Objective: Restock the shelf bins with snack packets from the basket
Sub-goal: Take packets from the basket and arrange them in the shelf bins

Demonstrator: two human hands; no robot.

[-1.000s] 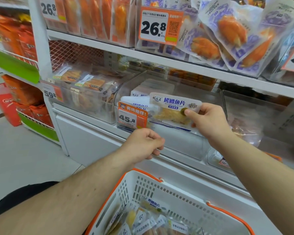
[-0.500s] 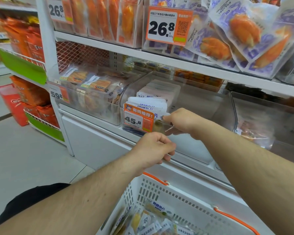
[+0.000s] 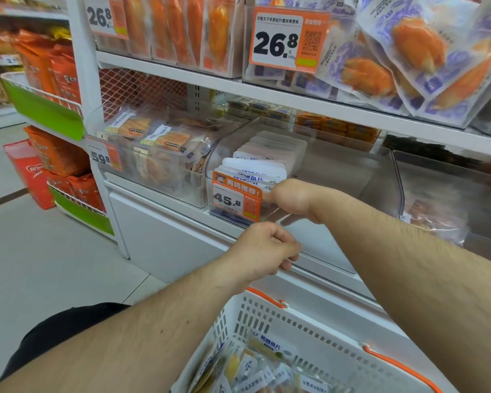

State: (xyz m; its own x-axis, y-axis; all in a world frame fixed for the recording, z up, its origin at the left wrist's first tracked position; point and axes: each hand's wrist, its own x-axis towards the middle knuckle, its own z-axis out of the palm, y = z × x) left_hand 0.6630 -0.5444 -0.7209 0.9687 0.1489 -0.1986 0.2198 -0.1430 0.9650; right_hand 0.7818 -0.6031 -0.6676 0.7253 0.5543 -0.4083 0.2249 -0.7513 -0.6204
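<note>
A second ago the right hand [image 3: 288,197] held a white fish-snack packet up above the clear middle bin [image 3: 349,177]; now that packet is down inside the bin and no longer clearly seen, and the hand is bent over the bin's front edge, wrist up, fingers pointing down behind the clear wall. Whether they still grip the packet cannot be told. The left hand [image 3: 262,251] has stayed just below the bin's front, at the shelf's front edge, fingers curled into a loose fist with nothing visible in it.

A row of white packets [image 3: 255,168] stands at the bin's left end, blue Chinese characters on their tops. The orange tag [image 3: 236,198] clipped to the bin's front reads "45.8" under a line of white characters. The neighbouring bin to the left carries a tag [image 3: 104,157] reading "59.8", and two tags [image 3: 288,41] on the shelf above read "26.8".

The white basket [image 3: 267,316] with orange handles sits at the bottom, more snack packets [image 3: 262,364] lying in it.
</note>
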